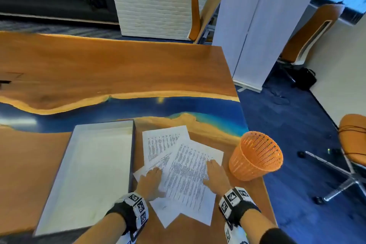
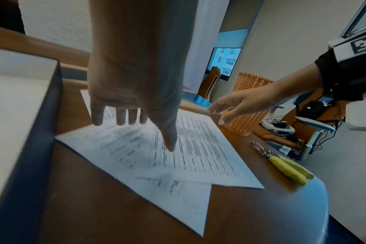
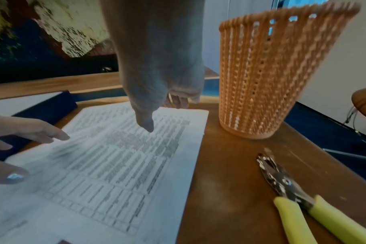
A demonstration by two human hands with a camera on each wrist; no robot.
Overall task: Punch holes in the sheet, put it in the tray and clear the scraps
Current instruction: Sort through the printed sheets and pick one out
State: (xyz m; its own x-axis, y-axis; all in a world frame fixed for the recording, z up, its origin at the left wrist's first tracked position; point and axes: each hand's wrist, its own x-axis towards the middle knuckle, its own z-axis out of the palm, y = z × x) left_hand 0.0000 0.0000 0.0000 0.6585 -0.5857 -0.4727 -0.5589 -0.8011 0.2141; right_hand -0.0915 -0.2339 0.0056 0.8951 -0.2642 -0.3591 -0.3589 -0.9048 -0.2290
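Observation:
Several printed sheets lie fanned on the wooden table (image 1: 118, 69); the top sheet (image 1: 188, 180) (image 2: 198, 148) (image 3: 115, 156) lies askew over the others (image 1: 160, 142). My left hand (image 1: 152, 178) (image 2: 136, 92) is spread over the sheets' left side, fingers straight. My right hand (image 1: 214, 174) (image 3: 161, 82) is spread over the top sheet's right edge. Neither hand holds anything. The white tray (image 1: 89, 174) with dark walls stands left of the sheets. A hole punch (image 2: 282, 163) (image 3: 282, 181) with yellow handles lies right of the sheets; the head view does not show it.
An orange mesh basket (image 1: 255, 156) (image 2: 251, 80) (image 3: 272, 74) stands at the table's right edge, just beyond my right hand. The right table edge runs close behind the punch. Office chairs (image 1: 352, 134) stand on the blue floor to the right.

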